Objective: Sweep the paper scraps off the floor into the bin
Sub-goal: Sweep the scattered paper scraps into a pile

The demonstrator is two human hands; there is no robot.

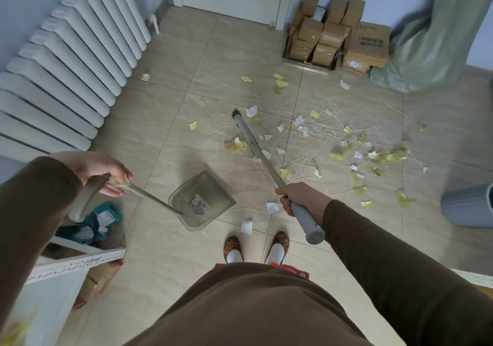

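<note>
Scraps of yellow and white paper, crumpled among thin pale strips, lie on the floor ahead and right of the right hand, which grips a broom angled forward-left. The left hand holds the dustpan handle, pan resting between both hands

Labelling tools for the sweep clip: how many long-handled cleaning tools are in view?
2. The grey-handled broom is gripped by the right hand, head among the scraps; the translucent grey dustpan is held by the left hand.
</note>
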